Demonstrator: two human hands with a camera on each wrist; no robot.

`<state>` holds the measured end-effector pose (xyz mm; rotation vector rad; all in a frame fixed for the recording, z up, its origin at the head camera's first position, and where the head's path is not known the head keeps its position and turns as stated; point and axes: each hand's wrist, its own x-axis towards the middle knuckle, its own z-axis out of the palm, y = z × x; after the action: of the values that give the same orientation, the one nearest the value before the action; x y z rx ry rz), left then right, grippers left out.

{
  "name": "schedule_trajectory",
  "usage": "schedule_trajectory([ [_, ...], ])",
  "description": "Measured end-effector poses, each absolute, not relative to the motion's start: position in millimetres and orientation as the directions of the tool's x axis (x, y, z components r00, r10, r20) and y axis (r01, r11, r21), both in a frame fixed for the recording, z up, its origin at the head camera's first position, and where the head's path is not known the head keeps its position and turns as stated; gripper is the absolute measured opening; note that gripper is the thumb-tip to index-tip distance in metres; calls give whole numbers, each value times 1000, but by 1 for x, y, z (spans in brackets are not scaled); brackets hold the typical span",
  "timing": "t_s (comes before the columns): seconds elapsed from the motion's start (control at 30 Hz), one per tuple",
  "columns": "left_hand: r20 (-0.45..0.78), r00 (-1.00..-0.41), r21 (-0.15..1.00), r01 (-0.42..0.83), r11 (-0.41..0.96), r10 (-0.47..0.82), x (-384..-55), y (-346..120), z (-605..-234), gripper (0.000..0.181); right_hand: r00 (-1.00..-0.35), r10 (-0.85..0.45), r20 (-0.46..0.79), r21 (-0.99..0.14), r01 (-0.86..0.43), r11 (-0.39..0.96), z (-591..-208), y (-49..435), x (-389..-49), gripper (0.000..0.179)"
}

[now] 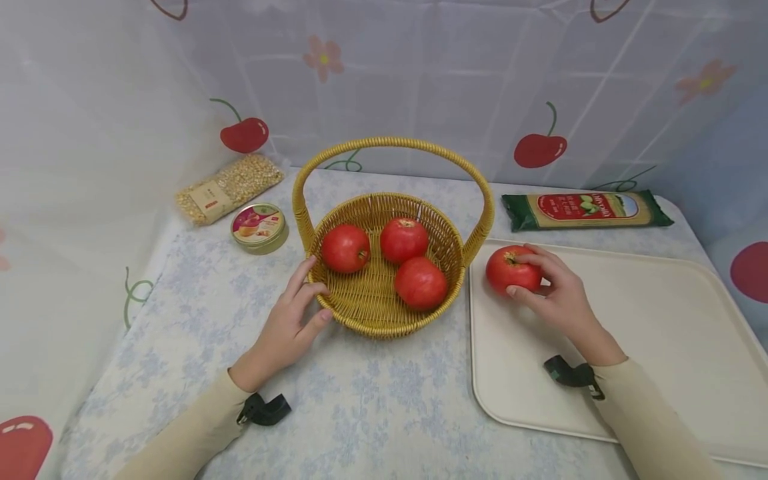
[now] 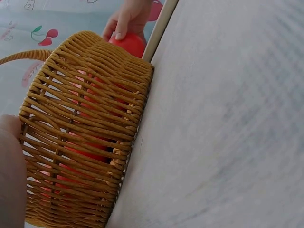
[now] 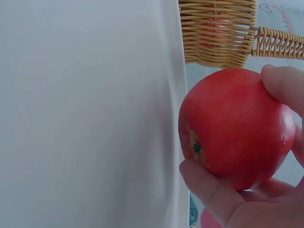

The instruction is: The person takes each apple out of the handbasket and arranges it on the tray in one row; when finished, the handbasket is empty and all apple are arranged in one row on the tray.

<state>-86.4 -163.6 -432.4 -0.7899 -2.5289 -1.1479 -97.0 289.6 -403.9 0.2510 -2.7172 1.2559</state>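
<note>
In the head view my right hand (image 1: 561, 290) grips a red apple (image 1: 507, 270) at the left end of the cream tray (image 1: 630, 320), thumb and fingers around its sides. Close up in the right wrist view, the held apple (image 3: 232, 126) shows its stem hollow; whether it touches the tray cannot be told. My left hand (image 1: 294, 327) holds the near-left rim of a yellow wicker basket (image 1: 360, 300), fingers over the rim and thumb beside it. Inside the basket lie three more red apples (image 1: 346, 249). Through the weave of the basket (image 2: 85, 118), red shows in the left wrist view.
The basket's tall arched handle (image 1: 393, 142) stands upright. At the back left are a bag of yellow kernels (image 1: 231, 189) and a round tin (image 1: 259, 228). A green-ended packet (image 1: 588, 210) lies behind the tray. A patterned cloth (image 1: 384, 400) covers the table.
</note>
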Motion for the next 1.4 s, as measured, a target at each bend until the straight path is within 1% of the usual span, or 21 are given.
schedule_trajectory([
  [0.17,440,-817,612,577,541,373,-87,-164,-432,34,-985,-73,154,-775,-166,609,-406,290,-98,52],
  [0.33,443,-814,613,581,535,376,-87,-163,-433,33,-983,-84,162,-782,-180,596,-408,291,-99,52],
  [0.43,449,-811,609,585,536,376,-88,-163,-434,35,-982,-92,165,-782,-187,594,-409,291,-99,50],
  [0.6,451,-808,606,589,534,379,-89,-164,-434,40,-988,-91,127,-800,-157,580,-412,293,-98,48],
  [0.83,447,-813,611,582,536,373,-88,-164,-435,35,-987,-106,117,-838,-155,523,-414,295,-98,46],
  [1.0,471,-800,604,599,525,370,-88,-164,-435,40,-987,-104,122,-863,-157,480,-415,296,-98,41],
  [1.27,436,-818,605,575,551,375,-86,-164,-434,30,-988,-100,121,-872,-154,464,-415,296,-98,39],
  [1.4,441,-816,607,578,545,375,-87,-164,-433,29,-985,-107,136,-875,-170,453,-416,296,-98,39],
])
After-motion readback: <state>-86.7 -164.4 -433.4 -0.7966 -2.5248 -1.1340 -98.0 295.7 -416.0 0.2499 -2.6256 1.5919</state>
